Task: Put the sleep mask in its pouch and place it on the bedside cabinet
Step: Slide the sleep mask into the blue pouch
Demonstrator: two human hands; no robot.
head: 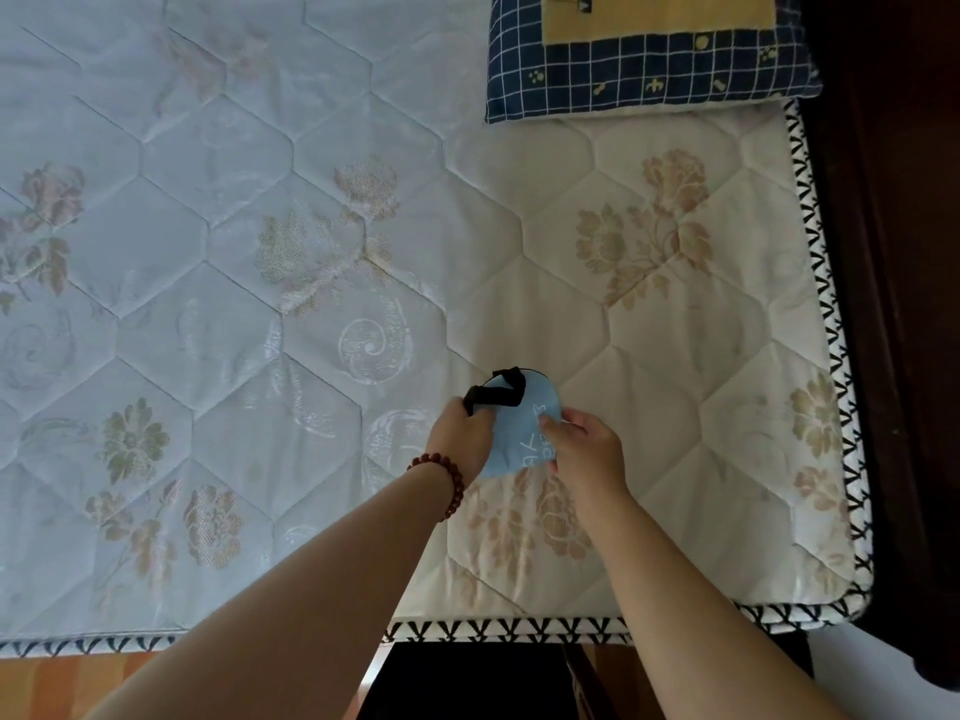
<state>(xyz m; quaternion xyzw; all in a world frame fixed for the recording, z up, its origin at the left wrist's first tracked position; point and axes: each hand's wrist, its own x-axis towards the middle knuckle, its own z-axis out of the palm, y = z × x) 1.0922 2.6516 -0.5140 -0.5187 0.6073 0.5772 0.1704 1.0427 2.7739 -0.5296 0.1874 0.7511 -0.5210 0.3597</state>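
Observation:
A light blue sleep mask (pixel 524 426) with white lettering lies on the quilted mattress (pixel 311 252), near its front edge. Its black strap (pixel 496 389) loops over the mask's top left. My left hand (pixel 465 439), with a red bead bracelet on the wrist, grips the strap and the mask's left edge. My right hand (pixel 584 446) pinches the mask's right edge. No pouch shows in the head view, and no bedside cabinet can be made out.
A navy checked pillow (pixel 649 70) with a yellow panel sits at the mattress's far right corner. Dark wooden furniture (pixel 893 304) runs along the right side. The mattress's trimmed front edge (pixel 519 628) is just below my arms, with floor beneath.

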